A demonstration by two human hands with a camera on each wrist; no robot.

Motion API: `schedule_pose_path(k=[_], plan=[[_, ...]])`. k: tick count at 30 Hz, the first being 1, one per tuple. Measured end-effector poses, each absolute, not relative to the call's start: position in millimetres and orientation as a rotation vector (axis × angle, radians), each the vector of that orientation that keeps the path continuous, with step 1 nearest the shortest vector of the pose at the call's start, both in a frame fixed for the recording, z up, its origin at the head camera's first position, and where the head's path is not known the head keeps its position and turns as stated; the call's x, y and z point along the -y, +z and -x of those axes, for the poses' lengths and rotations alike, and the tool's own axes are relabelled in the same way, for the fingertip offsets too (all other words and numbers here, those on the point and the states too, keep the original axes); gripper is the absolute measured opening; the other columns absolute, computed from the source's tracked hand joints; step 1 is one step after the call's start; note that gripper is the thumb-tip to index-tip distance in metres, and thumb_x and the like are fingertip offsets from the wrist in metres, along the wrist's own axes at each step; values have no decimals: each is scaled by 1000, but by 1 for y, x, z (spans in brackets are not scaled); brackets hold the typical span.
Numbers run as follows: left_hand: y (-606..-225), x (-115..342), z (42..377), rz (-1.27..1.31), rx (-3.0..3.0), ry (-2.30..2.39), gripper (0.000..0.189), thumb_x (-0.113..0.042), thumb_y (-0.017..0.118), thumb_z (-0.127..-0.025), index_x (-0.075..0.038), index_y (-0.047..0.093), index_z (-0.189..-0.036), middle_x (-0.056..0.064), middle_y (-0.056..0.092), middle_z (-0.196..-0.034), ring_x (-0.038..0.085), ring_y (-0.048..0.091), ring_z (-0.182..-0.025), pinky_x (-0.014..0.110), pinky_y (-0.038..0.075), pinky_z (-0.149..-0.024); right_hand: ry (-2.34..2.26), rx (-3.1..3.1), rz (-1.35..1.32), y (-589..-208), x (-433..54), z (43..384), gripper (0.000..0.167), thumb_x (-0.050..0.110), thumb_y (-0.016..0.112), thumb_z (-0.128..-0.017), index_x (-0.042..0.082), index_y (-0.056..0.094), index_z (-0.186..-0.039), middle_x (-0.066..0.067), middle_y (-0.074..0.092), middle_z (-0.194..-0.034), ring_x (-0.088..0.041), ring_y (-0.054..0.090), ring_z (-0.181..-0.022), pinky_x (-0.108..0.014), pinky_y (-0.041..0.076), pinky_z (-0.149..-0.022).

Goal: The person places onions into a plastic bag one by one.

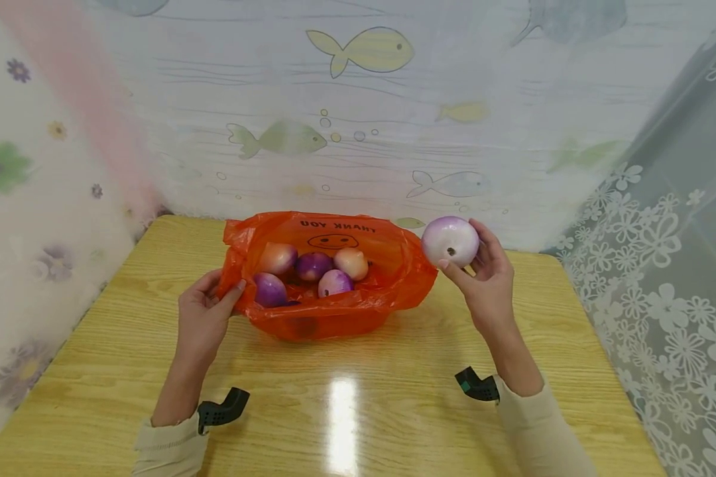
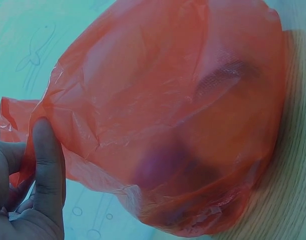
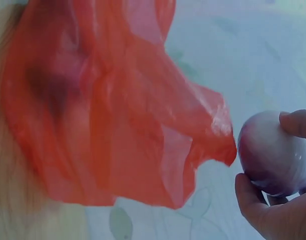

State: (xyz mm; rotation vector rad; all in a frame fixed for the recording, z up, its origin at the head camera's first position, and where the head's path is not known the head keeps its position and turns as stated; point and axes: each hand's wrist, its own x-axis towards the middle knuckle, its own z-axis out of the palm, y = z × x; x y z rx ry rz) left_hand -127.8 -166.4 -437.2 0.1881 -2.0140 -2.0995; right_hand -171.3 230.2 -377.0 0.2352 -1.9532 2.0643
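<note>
An orange-red plastic bag [image 1: 328, 324] stands on the table with its mouth spread wide and "THANK YOU" printed inside out. Several purple-and-white onions [image 1: 314, 266] lie inside it. My left hand [image 1: 205, 315] pinches the bag's left rim between thumb and fingers; the left wrist view shows the thumb and fingers [image 2: 46, 165] on the thin film. To the right of the bag, my right hand [image 1: 492, 281] grips a large pale purple onion [image 1: 450, 240], raised beside the right rim. In the right wrist view that onion [image 3: 273, 152] sits just off the bag's edge.
The wooden table [image 1: 406, 411] reaches to a back wall covering [image 1: 358, 165] printed with fish. A flowered cover [image 1: 42, 218] hangs along the left, and a lace-patterned sheet [image 1: 668, 298] borders the right side. Black wrist mounts [image 1: 223, 406] sit on both sleeves.
</note>
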Motion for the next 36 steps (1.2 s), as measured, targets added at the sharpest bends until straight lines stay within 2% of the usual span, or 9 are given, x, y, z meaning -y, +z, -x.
schedule_pose_path(k=[8,16,23,29,36], plan=[[-437,166,128,-184,2016,-2110,31,-13,69,-97,-3,63,-126,-5,70,-108,5,72,-86,20,61,-75,2115,1841,-371,-380,-209,159,77,-24,67,-82,5,43,-149,-12,53,-143,-30,55,-127,-28,57,-97],[-435,166,127,-203,2039,-2100,34,-14,69,-98,-1,62,-128,1,70,-113,5,72,-88,20,61,-76,2086,1805,-550,-397,-181,153,76,-26,68,-78,-2,44,-146,-13,52,-141,-31,56,-123,-31,57,-99],[-437,166,127,-197,2024,-2110,33,-13,69,-98,-2,62,-128,2,69,-112,5,72,-87,20,61,-75,2086,1876,-656,-414,-161,147,74,-11,76,-84,-7,39,-147,-14,50,-144,-29,55,-128,-33,56,-101],[-436,165,128,-209,2046,-2091,35,-15,69,-98,-2,61,-130,2,68,-113,5,72,-88,20,61,-75,2110,1962,-710,-420,-145,144,75,-14,68,-89,4,34,-154,-13,43,-150,-28,49,-133,-32,54,-104],[-435,165,128,-240,2046,-2102,39,-16,70,-97,-2,61,-132,6,68,-116,6,72,-88,21,61,-75,2149,2023,-708,-427,-131,147,75,-11,68,-90,11,35,-154,-12,43,-152,-28,49,-133,-32,54,-103]])
